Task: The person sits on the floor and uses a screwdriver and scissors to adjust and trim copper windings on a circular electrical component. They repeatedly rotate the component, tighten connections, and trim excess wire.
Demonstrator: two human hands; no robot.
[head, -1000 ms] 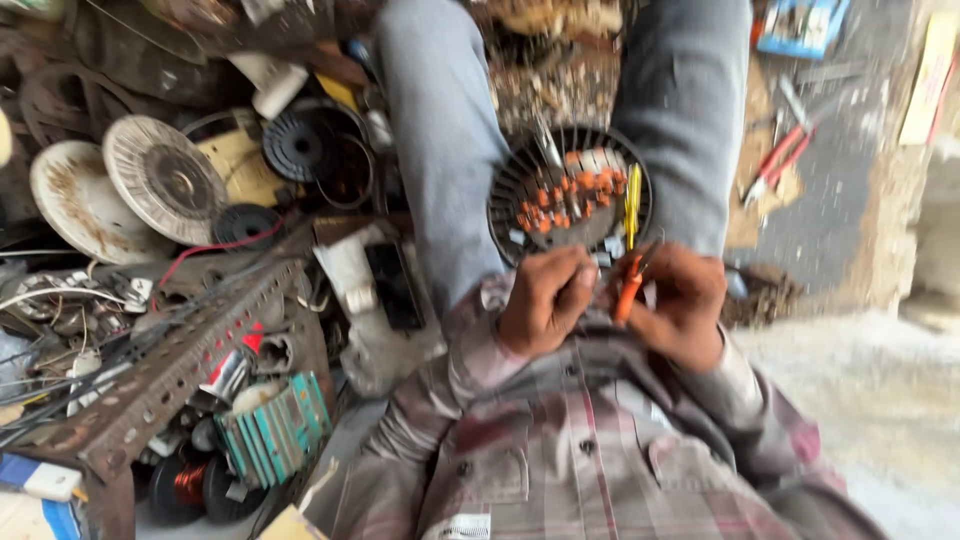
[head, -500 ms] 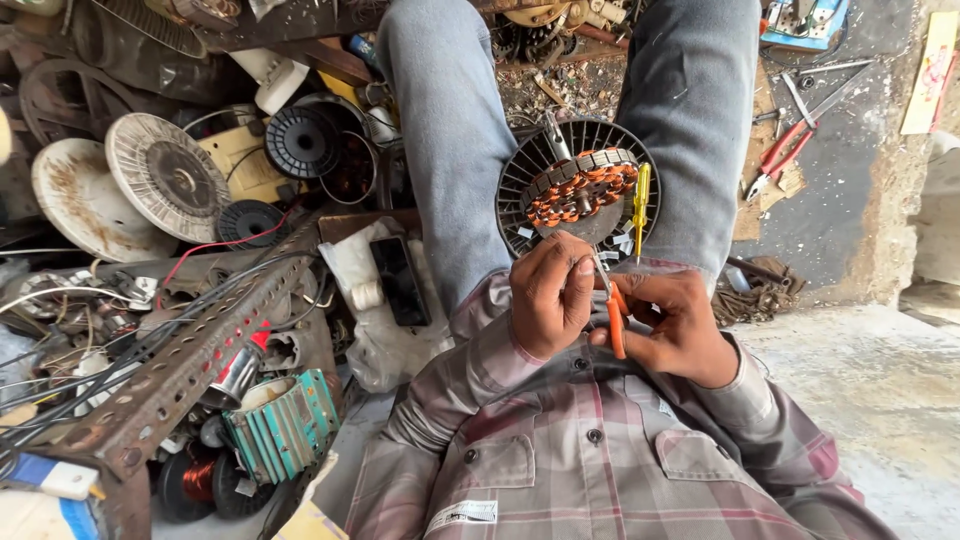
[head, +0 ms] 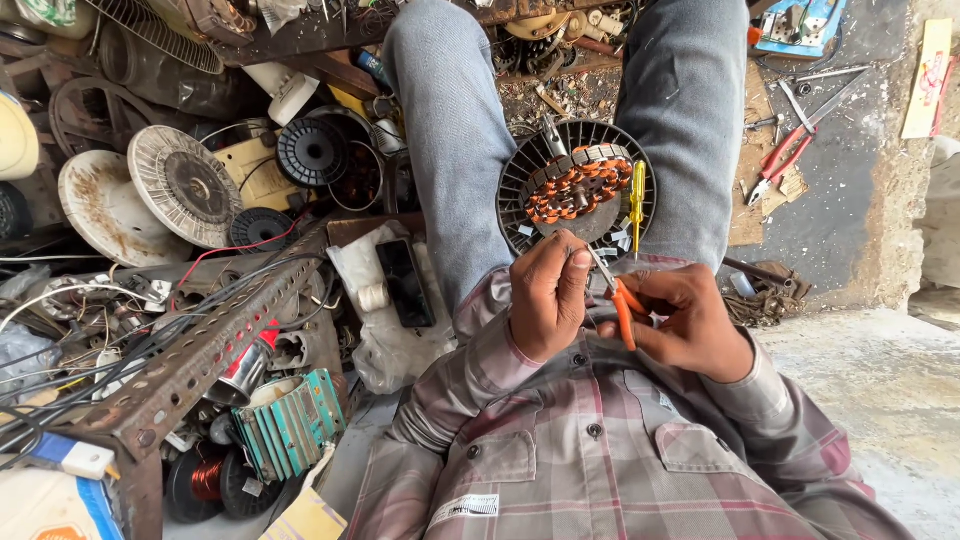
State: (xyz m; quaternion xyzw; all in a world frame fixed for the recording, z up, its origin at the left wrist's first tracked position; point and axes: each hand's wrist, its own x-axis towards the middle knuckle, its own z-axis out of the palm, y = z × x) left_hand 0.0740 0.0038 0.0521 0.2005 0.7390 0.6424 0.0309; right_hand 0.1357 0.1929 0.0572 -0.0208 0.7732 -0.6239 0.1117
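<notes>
The right hand (head: pixel 690 320) grips orange scissors (head: pixel 620 305). The left hand (head: pixel 550 295) pinches something tiny. The copper coils (head: pixel 575 190) in the round motor (head: pixel 530 175) look wound; trimming seems left.

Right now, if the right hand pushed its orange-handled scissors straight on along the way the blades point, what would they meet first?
Most likely the left hand: the scissors in the right hand point at its fingertips, with the motor stator beyond. Depth is unclear.
</notes>
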